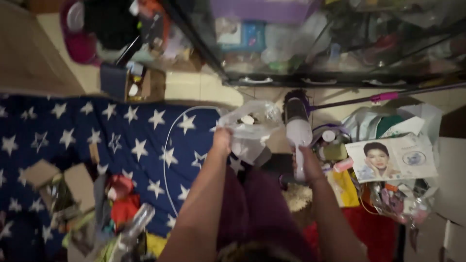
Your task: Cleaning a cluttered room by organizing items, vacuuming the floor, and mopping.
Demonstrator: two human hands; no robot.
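Nearest the camera, the person's maroon-clad lap [257, 208] filled the bottom of the view, with both forearms reaching out over it. Far to the left, cardboard pieces [41, 173] and a red crumpled item [121, 199] lay on the navy star-patterned cloth [73, 131], and a clear plastic bottle [136, 225] lay near the left elbow. A thin white cable [167, 145] curved across the cloth toward the middle.

The left hand [222, 140] was closed, pinching the edge of a clear plastic bag [250, 128] that hung open in front of the lap; something small and pale sat inside, though the blur made it hard to say what. The right hand [302, 156] was wrapped firmly around the handle of a white hairbrush [296, 123], bristle end pointing away and just beside the bag.

The risk, as I judged it, was that the thin bag, held at one edge only, could sag or slip and spill its contents into the clutter, or that the bristles could snag the film.

To the right, a yellow packet [345, 187], a white printed box [393, 157] and a bag of small items [398, 201] crowded the floor, leaving little room to set anything down. A purple-handled stick [383, 97] lay beneath the glass cabinet [315, 39].
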